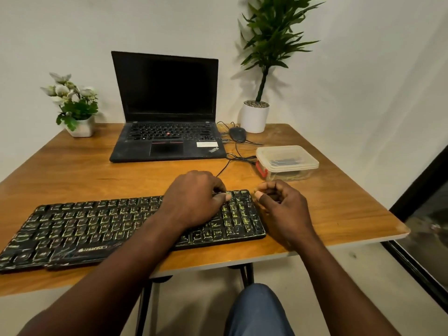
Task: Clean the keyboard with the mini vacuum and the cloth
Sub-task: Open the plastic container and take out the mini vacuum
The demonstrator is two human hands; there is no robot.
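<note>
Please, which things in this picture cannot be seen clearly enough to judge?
All in the head view:
1. The left hand covers some keys of the keyboard. Its own back hides its fingertips, so its grip is unclear.
2. The right hand: its curled fingers hide whether it pinches anything.
3. The plastic container: its cloudy lid blurs the dark contents.
4. The keyboard's left end is cut off by the picture's edge.

Two plants (75, 106) (269, 40), one keyboard (97, 226)

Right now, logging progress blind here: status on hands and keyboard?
Left hand on right end of keyboard, grip unclear. Right hand loosely curled beside it, empty. Vacuum and cloth not in sight.
</note>
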